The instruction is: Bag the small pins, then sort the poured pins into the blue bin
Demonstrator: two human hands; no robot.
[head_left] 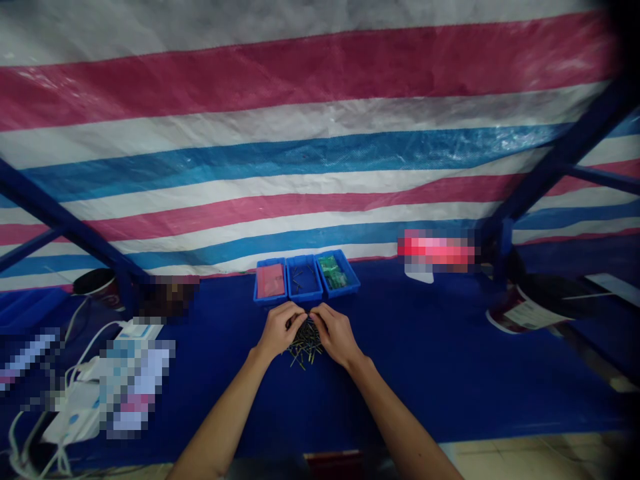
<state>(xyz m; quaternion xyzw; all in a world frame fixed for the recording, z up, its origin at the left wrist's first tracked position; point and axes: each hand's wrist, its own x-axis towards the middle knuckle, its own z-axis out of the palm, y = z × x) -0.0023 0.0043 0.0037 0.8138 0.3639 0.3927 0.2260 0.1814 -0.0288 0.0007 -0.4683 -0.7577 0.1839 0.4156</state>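
A loose heap of thin dark pins with yellow-green ends (306, 349) lies on the blue table cover (425, 373), right in front of me. My left hand (281, 330) and my right hand (335, 335) curve over the top of the heap, their fingertips nearly meeting. Whether either hand pinches any pins is hidden by the fingers. Just beyond my hands stand several blue plastic trays: one with a pink flat item (261, 300), one with a few pins (303, 298), and one with green boards (346, 285).
A striped tarpaulin (320, 133) hangs behind the table, crossed by blue metal frame bars (565, 153). White cables and white devices (85, 400) lie at the left. Round dark-topped containers stand at the far left (95, 287) and right (540, 300). Several objects are blurred out.
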